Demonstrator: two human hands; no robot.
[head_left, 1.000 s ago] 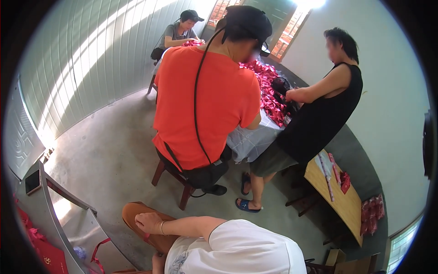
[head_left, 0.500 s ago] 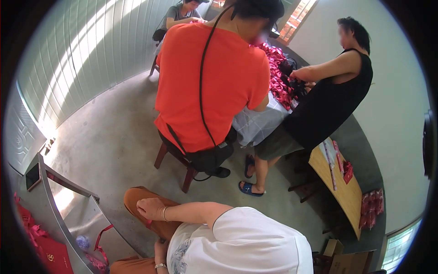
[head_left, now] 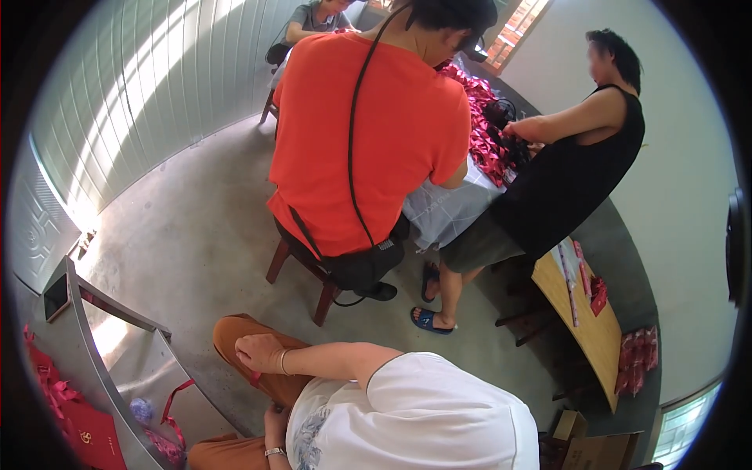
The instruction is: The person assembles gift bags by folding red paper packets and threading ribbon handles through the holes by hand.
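My right hand (head_left: 258,352), with a thin bracelet at the wrist, rests on the knee of my brown trousers (head_left: 235,329). Its fingers look curled under, and a small strip of red shows beneath the hand; whether they hold it is unclear. My left hand (head_left: 276,421) lies low by my lap near a watch-like band (head_left: 274,451); its fingers are mostly hidden. Left of my knees stands a grey table (head_left: 94,345) with a red bag (head_left: 88,435) on it. A red ribbon (head_left: 174,406) and a bluish ball (head_left: 141,410) are beside the bag.
A seated person in an orange-red shirt (head_left: 376,149) and a standing person in black (head_left: 583,176) work at a cloth-covered table (head_left: 442,215) heaped with red ribbon (head_left: 482,145). Another person (head_left: 313,19) sits farther back. On the right are a wooden table (head_left: 587,345), red packages (head_left: 638,360) and a cardboard box (head_left: 599,453).
My hands keep nearly the same place and pose. The person in the orange-red shirt appears slightly farther right, with the head turned a little. The person at the back shows more fully.
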